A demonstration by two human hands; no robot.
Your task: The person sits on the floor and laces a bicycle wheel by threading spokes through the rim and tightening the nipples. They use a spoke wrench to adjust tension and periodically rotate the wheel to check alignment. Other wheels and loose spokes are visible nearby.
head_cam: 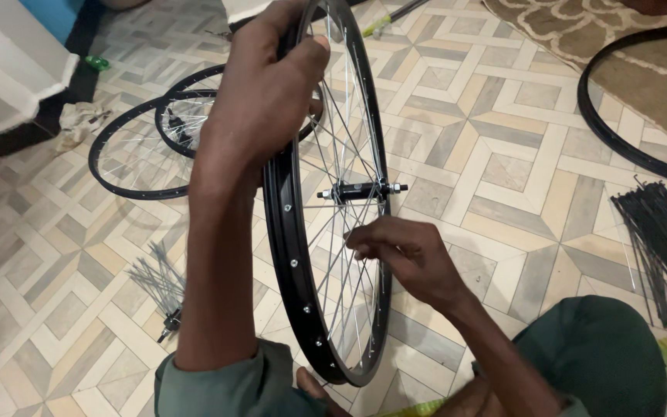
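Observation:
A black bicycle wheel rim (293, 255) with silver spokes stands upright in front of me, its black hub (360, 190) in the middle. My left hand (268, 93) grips the top of the rim, fingers wrapped over it. My right hand (399, 255) is lower, just under the hub, with its fingertips pinched on a spoke inside the wheel. The rim's bottom rests near my lap.
Two more spoked wheels (144, 143) lie flat on the patterned tile floor at the left. A bare black rim (619, 131) lies on a rug at the right. A bundle of black spokes (661, 247) is at the right, loose silver spokes (156, 282) at the lower left.

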